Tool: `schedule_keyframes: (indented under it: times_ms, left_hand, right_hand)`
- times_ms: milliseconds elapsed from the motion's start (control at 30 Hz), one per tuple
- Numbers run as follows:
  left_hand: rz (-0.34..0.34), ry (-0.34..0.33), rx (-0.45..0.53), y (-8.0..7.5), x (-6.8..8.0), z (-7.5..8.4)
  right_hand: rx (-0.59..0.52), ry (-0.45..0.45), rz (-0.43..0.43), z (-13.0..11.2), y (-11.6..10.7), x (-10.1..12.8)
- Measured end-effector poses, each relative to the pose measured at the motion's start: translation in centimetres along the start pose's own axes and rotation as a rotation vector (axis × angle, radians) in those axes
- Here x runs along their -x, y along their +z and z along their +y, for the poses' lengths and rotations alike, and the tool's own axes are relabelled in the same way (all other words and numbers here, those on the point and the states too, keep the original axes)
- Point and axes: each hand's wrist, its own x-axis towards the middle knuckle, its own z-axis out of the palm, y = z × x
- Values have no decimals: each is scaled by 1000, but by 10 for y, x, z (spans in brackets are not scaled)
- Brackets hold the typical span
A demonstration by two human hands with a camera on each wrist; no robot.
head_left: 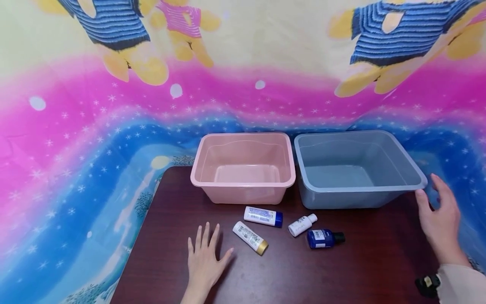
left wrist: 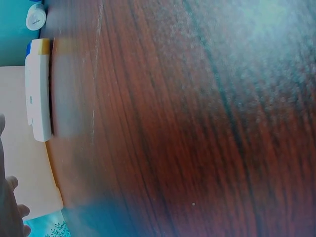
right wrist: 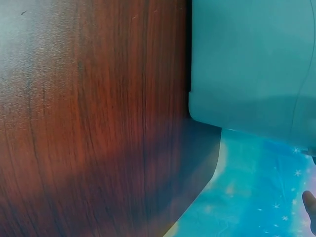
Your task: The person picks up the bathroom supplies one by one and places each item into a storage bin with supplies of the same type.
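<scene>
My left hand (head_left: 206, 257) is spread palm down over the table's left part, fingers straight and nothing held. Just right of it lies a white tube with a gold cap (head_left: 250, 237). Behind that is a white tube with a blue cap (head_left: 263, 216). Farther right lie a small white bottle (head_left: 302, 224) and a dark blue bottle with a black cap (head_left: 325, 238). My right hand (head_left: 442, 221) is at the right front corner of the grey-blue bin (head_left: 345, 198). Its thumb is at the rim, perhaps touching; the fingers are apart from the bin.
A pink bin (head_left: 243, 195) stands left of the grey-blue one at the back of the dark wooden table (head_left: 163, 211). Behind them hangs a patterned cloth (head_left: 243, 97). A black strap (head_left: 428, 285) is on the right wrist by the sleeve.
</scene>
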Motion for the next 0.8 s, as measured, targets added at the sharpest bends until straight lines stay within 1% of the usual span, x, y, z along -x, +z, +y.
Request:
schedule_keyframes:
  times_ms: [133, 267, 367, 500, 600, 800]
  left_hand:
    - [7, 6, -1, -1, 1, 1]
    - [31, 14, -3, 0, 1, 0]
    - [36, 20, 0, 1, 1, -1]
    - [39, 28, -1, 2, 1, 0]
    - [42, 31, -7, 1, 1, 1]
    - [37, 39, -13, 1, 2, 2]
  right_hand:
    - [-9, 63, -4, 2, 1, -4]
    - [-36, 143, -40, 5, 1, -9]
    - [-58, 198, -57, 5, 1, -13]
    - [-69, 235, -87, 7, 0, -17]
    - [-84, 211, -119, 11, -1, -19]
    - [-247, 74, -210, 25, -5, -24]
